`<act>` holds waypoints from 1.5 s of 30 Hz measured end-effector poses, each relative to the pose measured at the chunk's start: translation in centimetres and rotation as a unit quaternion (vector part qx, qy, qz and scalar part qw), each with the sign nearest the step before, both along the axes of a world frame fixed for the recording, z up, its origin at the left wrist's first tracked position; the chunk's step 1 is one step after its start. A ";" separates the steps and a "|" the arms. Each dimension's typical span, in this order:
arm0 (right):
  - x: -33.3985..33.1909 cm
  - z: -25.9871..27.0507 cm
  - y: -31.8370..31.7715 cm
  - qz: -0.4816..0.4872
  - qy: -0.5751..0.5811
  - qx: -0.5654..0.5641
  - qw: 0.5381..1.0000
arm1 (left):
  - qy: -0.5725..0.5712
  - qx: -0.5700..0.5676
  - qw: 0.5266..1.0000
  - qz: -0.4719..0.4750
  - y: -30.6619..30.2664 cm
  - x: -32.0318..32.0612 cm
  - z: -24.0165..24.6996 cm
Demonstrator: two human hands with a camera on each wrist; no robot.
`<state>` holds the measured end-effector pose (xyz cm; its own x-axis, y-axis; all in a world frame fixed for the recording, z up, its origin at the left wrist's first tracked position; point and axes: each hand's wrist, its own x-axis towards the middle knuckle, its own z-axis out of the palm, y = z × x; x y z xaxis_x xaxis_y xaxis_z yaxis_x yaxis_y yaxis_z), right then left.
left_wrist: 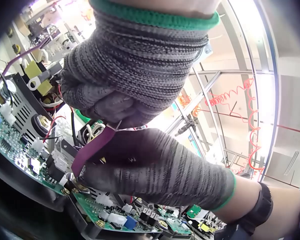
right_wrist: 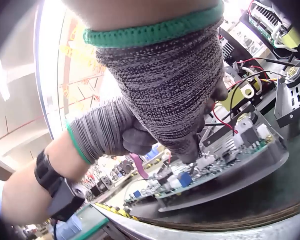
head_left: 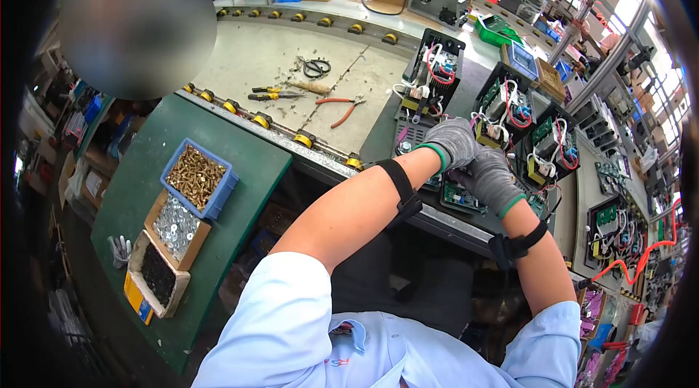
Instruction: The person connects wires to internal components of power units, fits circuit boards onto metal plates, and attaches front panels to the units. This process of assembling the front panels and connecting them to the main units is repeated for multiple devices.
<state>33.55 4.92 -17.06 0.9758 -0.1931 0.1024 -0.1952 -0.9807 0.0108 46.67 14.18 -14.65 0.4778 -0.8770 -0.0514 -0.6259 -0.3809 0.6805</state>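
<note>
My gloved left hand (head_left: 453, 140) is beside my gloved right hand (head_left: 491, 177) over the opened electronic units at the bench edge. In the left wrist view, the curled fingers of the left hand (left_wrist: 135, 65) pinch the upper end of a flat purple ribbon cable (left_wrist: 92, 150). The cable runs down past the fingertips of the right hand (left_wrist: 160, 170), which are low over a green circuit board (left_wrist: 110, 215). Seen from the right wrist, the right fingertips reach the parts on that board (right_wrist: 210, 170). I cannot tell whether they grip anything.
More opened units (head_left: 437, 64) with boards and wires stand beyond my hands. Pliers (head_left: 273, 93), red-handled cutters (head_left: 342, 111) and scissors (head_left: 315, 68) lie on the pale line. On the green table (head_left: 131, 177) sit a blue bin of brass fasteners (head_left: 229, 188) and a box of washers (head_left: 193, 260).
</note>
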 end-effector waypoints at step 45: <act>0.8 -3.5 -3.7 0.018 0.021 0.206 0.978 | -0.007 0.011 0.999 0.053 -0.7 -0.8 -0.4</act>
<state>34.38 1.26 -20.59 0.9844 -0.1750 -0.0175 -0.1685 -0.9098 -0.3793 45.86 13.48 -15.02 0.5683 -0.8205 -0.0626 -0.5915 -0.4602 0.6621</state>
